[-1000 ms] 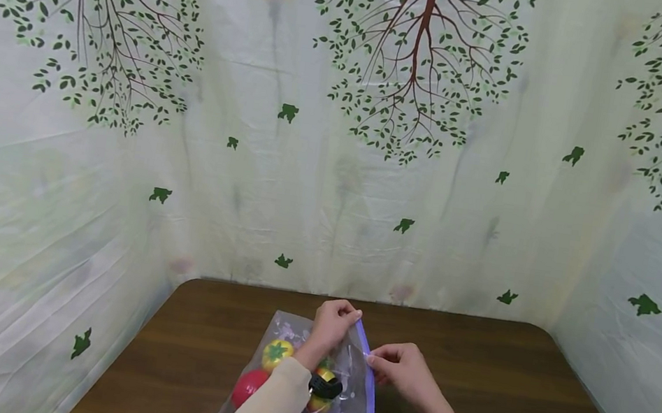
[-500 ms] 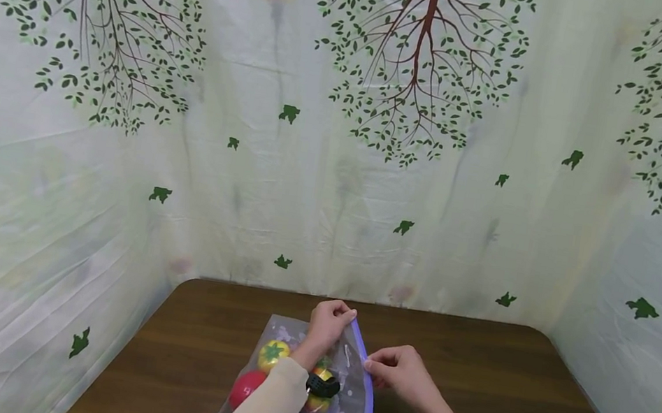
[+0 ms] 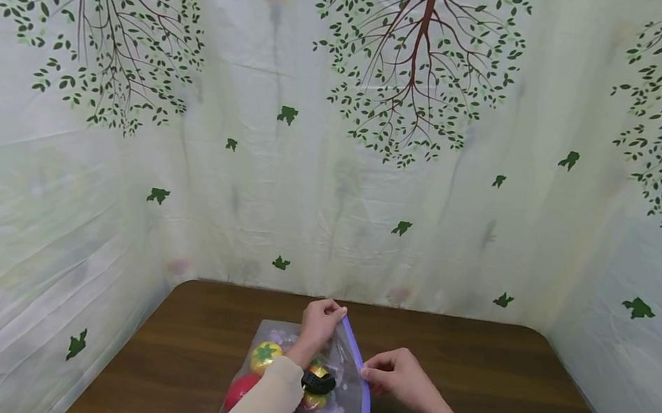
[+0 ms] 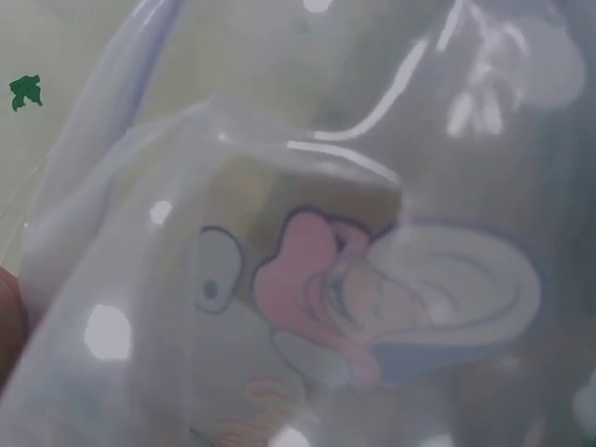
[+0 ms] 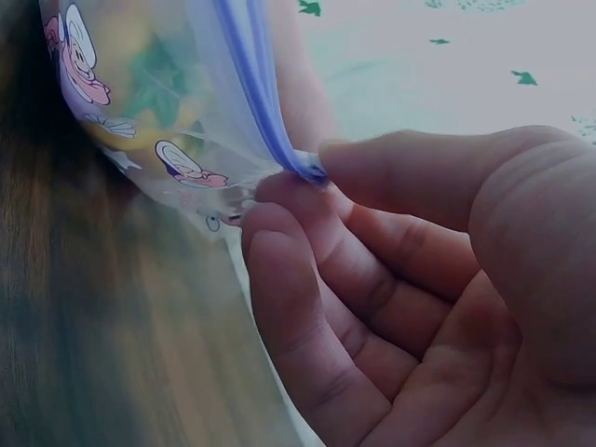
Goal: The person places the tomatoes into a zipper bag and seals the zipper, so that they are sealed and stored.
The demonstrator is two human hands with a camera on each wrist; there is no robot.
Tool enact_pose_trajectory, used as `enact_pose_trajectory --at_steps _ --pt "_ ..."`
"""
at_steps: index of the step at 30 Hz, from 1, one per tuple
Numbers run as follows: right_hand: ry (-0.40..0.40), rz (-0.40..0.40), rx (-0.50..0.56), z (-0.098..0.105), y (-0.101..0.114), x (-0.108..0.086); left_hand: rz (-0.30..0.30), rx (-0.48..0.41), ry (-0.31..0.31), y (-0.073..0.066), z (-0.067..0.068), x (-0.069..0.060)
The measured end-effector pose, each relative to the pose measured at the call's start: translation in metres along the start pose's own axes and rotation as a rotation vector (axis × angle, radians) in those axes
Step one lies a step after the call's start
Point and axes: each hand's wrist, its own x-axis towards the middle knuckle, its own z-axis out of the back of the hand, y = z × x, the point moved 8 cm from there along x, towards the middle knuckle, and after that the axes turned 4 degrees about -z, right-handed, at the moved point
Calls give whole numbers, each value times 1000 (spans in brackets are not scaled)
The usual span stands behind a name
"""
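A clear zip bag (image 3: 341, 405) with a purple zip edge lies on the brown table, cartoon shell figures printed on it. Inside are a yellow toy vegetable with a green star-shaped top (image 3: 266, 356), a red round one (image 3: 240, 391) and another yellow one partly hidden by my left wrist. My left hand (image 3: 319, 325) pinches the far corner of the zip edge. Partway along that edge, my right hand (image 3: 405, 379) pinches the purple strip between thumb and finger, seen closely in the right wrist view. The left wrist view is filled by clear, wrinkled plastic (image 4: 400, 307).
The brown wooden table (image 3: 491, 377) reaches back to a pale curtain (image 3: 327, 234) printed with trees and leaves, which also hangs at both sides. A dark band sits on each wrist.
My left hand has shifted a little to the left, drawing the bag and its far corner along. The right hand has barely moved and sits slightly lower on the zip edge.
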Motion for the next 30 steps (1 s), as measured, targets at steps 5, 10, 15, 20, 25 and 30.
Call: enact_pose_trajectory --at_steps 5,10,15,20,25,30 --pt "24 0 25 -2 0 -1 1 11 -28 5 4 3" --pt "44 7 19 -3 0 -2 5 -11 -40 5 7 2" --pt "72 9 17 -4 4 -5 9 -10 -56 0 12 0" --pt "84 7 -7 -4 4 -6 8 3 -67 -4 13 -2" --pt "102 15 -30 -4 3 -6 -5 7 -88 -5 15 -2" --pt "127 15 -41 -4 7 -9 17 -1 -89 -1 16 -1"
